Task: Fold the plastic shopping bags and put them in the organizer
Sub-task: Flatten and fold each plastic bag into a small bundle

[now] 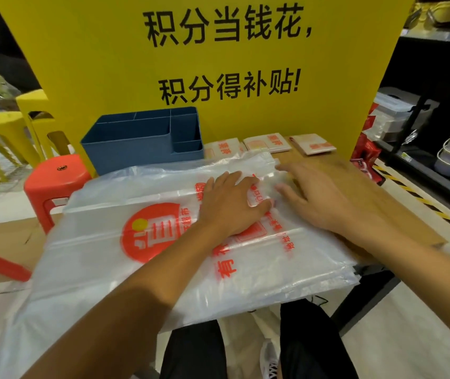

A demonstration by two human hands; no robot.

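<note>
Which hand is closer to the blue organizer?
The left hand. It presses flat on the plastic bag just in front of the blue organizer; the right hand rests farther to the right, on the bag's edge.

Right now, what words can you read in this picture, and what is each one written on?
"积分当钱花," stands on the yellow sign, top line.
"积分得补贴!" stands on the same sign, lower line.
The red print on the plastic bag under the left hand and right hand lies sideways and partly covered: only "有" is clear.
The red print on the folded bags is too small to read.
</note>
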